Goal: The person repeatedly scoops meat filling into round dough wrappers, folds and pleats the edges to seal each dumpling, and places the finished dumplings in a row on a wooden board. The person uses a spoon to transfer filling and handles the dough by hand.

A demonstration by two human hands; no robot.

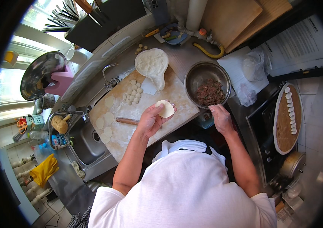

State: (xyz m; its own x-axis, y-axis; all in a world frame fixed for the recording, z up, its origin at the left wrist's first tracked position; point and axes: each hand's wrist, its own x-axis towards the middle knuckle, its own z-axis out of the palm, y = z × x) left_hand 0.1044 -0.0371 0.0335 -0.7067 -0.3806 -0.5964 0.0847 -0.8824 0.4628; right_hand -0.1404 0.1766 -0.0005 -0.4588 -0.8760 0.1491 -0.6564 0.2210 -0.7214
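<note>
A round dough wrapper (166, 110) lies across the palm and fingers of my left hand (150, 121), with the thumb over its edge. My right hand (222, 119) is at the near rim of a metal bowl (189, 75) of minced filling (211, 91). Its fingers are pinched together; whether they grip the rim or something else is hidden. Below my left hand, a wooden rolling pin (126, 121) rests on the floured board (175, 97). Several flat wrappers (109, 117) lie at the board's left, and small dough pieces (133, 93) are clustered behind the pin.
A ladle-shaped container of flour (151, 61) and a white scraper (149, 86) sit at the board's back. Left is a steel sink (85, 148). Right, an oval tray (281, 125) carries a row of dumplings (290, 109) above the black hob (259, 125). Plastic bags (247, 95) lie beyond the bowl.
</note>
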